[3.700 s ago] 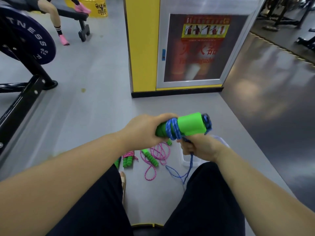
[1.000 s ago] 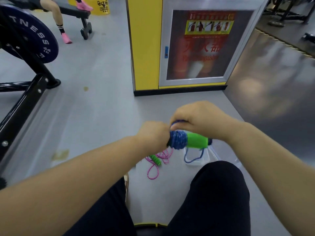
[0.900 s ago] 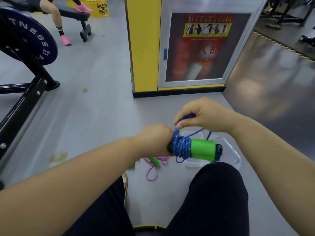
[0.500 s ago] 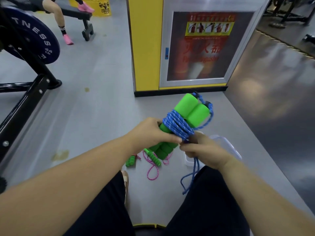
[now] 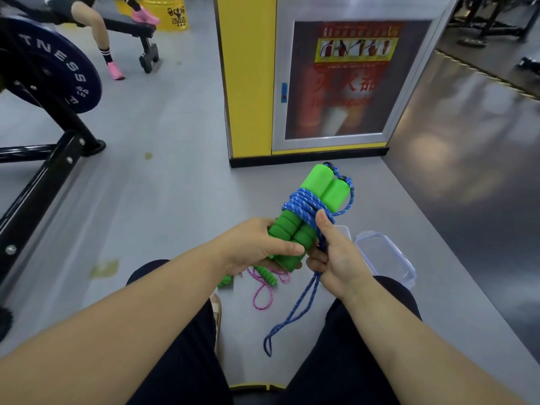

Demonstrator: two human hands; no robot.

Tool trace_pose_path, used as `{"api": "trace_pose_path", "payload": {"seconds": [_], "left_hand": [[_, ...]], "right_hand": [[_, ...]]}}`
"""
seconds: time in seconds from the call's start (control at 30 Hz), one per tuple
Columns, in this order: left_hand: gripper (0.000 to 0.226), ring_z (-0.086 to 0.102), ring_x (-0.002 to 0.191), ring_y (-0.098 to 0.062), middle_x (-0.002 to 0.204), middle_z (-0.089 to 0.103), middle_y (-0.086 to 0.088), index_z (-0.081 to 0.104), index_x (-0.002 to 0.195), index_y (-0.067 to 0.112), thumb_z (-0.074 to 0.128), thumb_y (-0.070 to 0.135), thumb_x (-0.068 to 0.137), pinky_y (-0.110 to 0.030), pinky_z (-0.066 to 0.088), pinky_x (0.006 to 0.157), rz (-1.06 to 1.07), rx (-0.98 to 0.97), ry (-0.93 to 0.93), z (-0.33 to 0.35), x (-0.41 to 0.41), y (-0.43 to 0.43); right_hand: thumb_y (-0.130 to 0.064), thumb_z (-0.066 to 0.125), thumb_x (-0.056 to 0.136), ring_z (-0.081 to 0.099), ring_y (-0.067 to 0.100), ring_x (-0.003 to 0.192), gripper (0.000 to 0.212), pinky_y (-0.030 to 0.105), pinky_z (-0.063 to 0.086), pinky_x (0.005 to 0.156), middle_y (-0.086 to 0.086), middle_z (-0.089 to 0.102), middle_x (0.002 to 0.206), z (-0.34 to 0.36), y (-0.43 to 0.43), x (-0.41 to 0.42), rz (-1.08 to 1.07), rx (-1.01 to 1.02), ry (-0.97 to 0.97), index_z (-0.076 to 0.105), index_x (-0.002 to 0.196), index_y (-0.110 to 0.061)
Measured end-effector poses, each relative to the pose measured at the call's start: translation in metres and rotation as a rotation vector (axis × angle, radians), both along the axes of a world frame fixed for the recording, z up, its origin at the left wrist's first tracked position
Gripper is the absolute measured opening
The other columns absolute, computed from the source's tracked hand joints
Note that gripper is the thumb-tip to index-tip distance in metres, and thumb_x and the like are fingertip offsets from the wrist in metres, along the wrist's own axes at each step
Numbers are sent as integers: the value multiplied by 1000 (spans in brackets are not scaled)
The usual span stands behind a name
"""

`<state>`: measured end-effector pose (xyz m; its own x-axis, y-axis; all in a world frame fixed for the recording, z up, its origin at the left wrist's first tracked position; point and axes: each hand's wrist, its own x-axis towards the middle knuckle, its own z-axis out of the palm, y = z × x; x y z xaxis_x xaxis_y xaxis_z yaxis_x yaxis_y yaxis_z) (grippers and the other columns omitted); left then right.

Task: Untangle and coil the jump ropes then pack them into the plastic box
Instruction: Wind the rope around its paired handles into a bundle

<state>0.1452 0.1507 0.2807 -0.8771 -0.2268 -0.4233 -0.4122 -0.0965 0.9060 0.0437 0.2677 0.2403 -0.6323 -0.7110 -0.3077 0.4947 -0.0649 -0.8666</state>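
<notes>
My left hand (image 5: 257,247) grips the lower ends of two green foam handles (image 5: 309,211) held side by side and tilted up to the right. Blue rope (image 5: 304,207) is wound several times around their middle. My right hand (image 5: 333,255) holds the loose blue strand just below the winding, thumb against the coils; a doubled loop (image 5: 287,320) hangs from it between my knees. A pink rope with green handles (image 5: 264,280) lies on the floor below my hands. The clear plastic box (image 5: 385,258) sits on the floor to the right, partly hidden by my right hand.
A yellow pillar with a fire-extinguisher cabinet (image 5: 336,83) stands straight ahead. A black weight rack with a plate (image 5: 49,74) is at left. A person sits on a bench (image 5: 125,24) at the far left. My dark-trousered legs (image 5: 187,346) frame the grey floor.
The handles have tipped from lying level to pointing up and to the right. My right hand has come down from above the winding to below it, pulling the loose blue strand downward.
</notes>
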Motion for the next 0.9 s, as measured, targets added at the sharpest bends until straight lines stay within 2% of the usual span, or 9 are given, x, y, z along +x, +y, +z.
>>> {"api": "trace_pose_path", "payload": {"seconds": [0.2, 0.27, 0.33, 0.4, 0.5, 0.57, 0.63, 0.77, 0.9], "left_hand": [[17, 69, 82, -26, 94, 70, -13, 65, 99, 7, 66, 3, 82, -38, 58, 80, 42, 47, 10, -4, 0, -3], [21, 68, 81, -26, 93, 70, -14, 65, 101, 5, 69, 4, 81, -37, 58, 78, 111, -13, -14, -2, -3, -7], [25, 68, 78, -25, 87, 70, -12, 64, 102, 4, 72, 6, 78, -38, 59, 76, 190, -113, -46, 1, -7, -18], [23, 67, 71, -24, 80, 68, -11, 63, 98, 5, 74, 9, 77, -36, 59, 71, 241, -269, -82, 4, -9, -32], [19, 60, 71, -24, 78, 61, -8, 57, 86, 10, 71, 21, 79, -33, 52, 63, 171, -805, -224, 5, -11, -48], [15, 52, 73, -24, 81, 55, -5, 55, 88, 11, 63, 23, 84, -30, 40, 60, 49, -1173, -316, 6, -12, -48], [11, 48, 74, -23, 87, 56, -6, 56, 99, 11, 54, 15, 88, -30, 37, 61, -91, -1406, -377, 5, -14, -44], [28, 52, 78, -24, 96, 60, -5, 55, 108, 11, 45, -2, 86, -31, 38, 61, -394, -1610, -407, 0, -18, -24], [36, 57, 99, -24, 108, 60, -3, 52, 119, 15, 45, -1, 88, -31, 42, 67, -589, -1630, -238, 3, -22, -9]], "right_hand": [[-53, 57, 74, 24, 5, 42, 38, 17, 17, 37, -6, 41, 56, 4, 4, -3, 97, 56, 7, 53, 76, -16], [-47, 49, 88, 28, 6, 44, 32, 17, 23, 40, -4, 47, 62, -1, 6, -5, 182, 182, 184, 52, 82, -16], [-34, 48, 95, 35, 3, 45, 17, 16, 30, 46, -2, 50, 68, -7, 10, -6, 254, 388, 529, 56, 91, -20], [-27, 46, 96, 39, 2, 50, 18, 15, 33, 53, -6, 50, 67, -16, 15, -10, 303, 524, 808, 61, 95, -17], [-29, 42, 98, 48, 9, 66, 27, 16, 36, 59, -9, 52, 69, -11, 19, -7, 418, 612, 1040, 65, 97, -15], [-33, 40, 98, 52, 16, 74, 29, 26, 41, 67, -6, 55, 73, 3, 18, -2, 547, 642, 1196, 62, 92, -16], [-38, 39, 97, 52, 20, 75, 28, 34, 40, 66, -7, 50, 70, 23, 15, -1, 576, 646, 1384, 53, 83, -18], [-47, 34, 96, 57, 18, 92, 32, 28, 37, 66, -6, 61, 98, 68, 8, -23, 571, 758, 1849, 56, 108, -26], [-52, 47, 90, 56, 11, 96, 31, 26, 35, 67, -11, 64, 105, 97, 5, -46, 657, 717, 1908, 62, 109, -34]]}}
